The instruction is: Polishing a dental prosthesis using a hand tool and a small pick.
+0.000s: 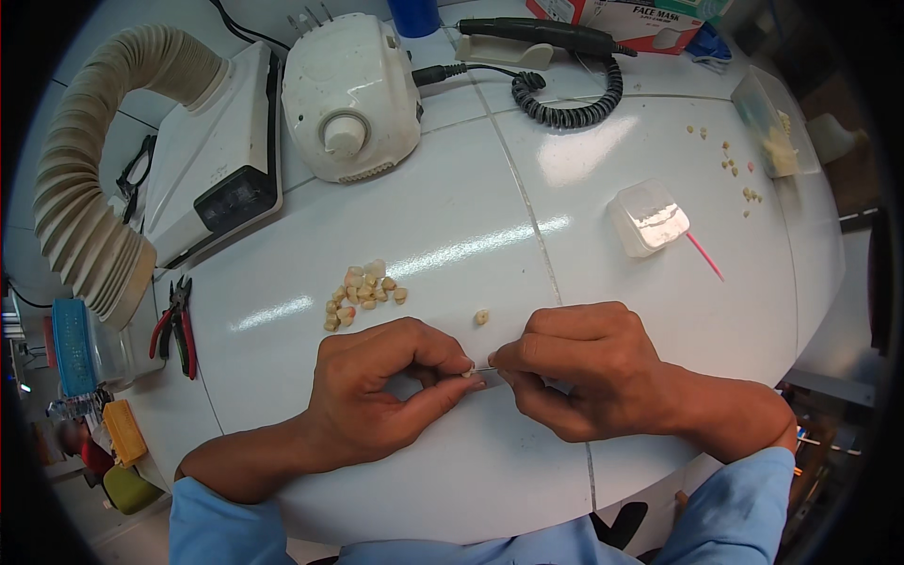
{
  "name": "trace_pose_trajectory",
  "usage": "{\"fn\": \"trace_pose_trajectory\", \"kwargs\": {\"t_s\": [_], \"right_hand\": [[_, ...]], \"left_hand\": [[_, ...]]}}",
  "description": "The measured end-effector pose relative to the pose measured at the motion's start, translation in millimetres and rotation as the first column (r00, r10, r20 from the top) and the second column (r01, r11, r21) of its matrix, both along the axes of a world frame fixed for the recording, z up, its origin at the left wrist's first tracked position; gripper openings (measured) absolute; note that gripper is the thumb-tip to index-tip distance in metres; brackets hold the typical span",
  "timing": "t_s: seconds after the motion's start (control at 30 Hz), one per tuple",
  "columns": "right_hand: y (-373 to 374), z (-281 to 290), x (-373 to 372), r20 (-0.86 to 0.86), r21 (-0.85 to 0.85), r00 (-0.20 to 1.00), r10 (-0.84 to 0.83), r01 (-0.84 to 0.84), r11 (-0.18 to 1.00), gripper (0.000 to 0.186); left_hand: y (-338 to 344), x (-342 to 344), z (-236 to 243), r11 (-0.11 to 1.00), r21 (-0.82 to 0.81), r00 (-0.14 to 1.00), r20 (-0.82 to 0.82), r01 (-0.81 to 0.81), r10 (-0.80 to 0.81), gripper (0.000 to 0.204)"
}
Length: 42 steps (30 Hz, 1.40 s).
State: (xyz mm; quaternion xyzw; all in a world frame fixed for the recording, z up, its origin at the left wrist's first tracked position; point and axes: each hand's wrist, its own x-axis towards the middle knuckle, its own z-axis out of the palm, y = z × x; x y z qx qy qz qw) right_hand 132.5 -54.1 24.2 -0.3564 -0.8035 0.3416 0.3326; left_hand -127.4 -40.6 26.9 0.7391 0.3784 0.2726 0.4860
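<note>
Pinching a small pale piece [468, 374] in its fingers [438, 347] over the near middle of the surface [452, 226], the left hand [372, 379] faces the right hand [591, 367], whose fingers narrowly grip a thin rod [484, 368], so a slip or hard push could flick the piece away.

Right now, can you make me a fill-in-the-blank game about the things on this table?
1. The left hand pinches a tiny cream piece, while the ____ hand holds a thin tool.
2. The heap of cream pieces lies nearer to the ____ hand than to the other.
3. The thin stick by the clear tub is coloured ____.
4. The handles of the pliers are black and ____.

Missing words: right; left; pink; red.
</note>
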Motion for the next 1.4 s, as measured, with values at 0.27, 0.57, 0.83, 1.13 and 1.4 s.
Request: {"fn": "trace_pose_trajectory", "kwargs": {"t_s": [0.27, 0.57, 0.83, 1.13, 1.4], "right_hand": [[0, 0, 0, -0.001, 0.007, 1.0, 0.016, -0.016, 1.0, 0.016], [0, -1, -2, -0.002, 0.007, 1.0, 0.03, -0.029, 1.0, 0.016], [5, 3, 3, -0.065, 0.003, 0.998, 0.004, -0.004, 1.0, 0.009], [20, -8, 4, -0.395, -0.407, 0.852, -0.342, 0.171, 0.897, 0.016], [23, -7, 8, -0.41, -0.453, 0.853, -0.322, 0.116, 0.884, 0.025]], "left_hand": [[-1, 2, -2, 0.998, 0.064, 1.0, 0.02, -0.002, 0.001, 0.018], [-1, 2, 0, 0.999, 0.052, 1.0, -0.021, 0.005, -0.004, 0.021], [-2, 2, -1, 0.997, 0.082, 1.0, -0.03, 0.003, 0.0, 0.02], [-3, 10, -2, 0.963, 0.262, 0.968, -0.224, -0.056, 0.117, 0.017], [-5, 20, 1, 0.952, 0.273, 0.945, -0.25, -0.141, 0.211, 0.02]]}}
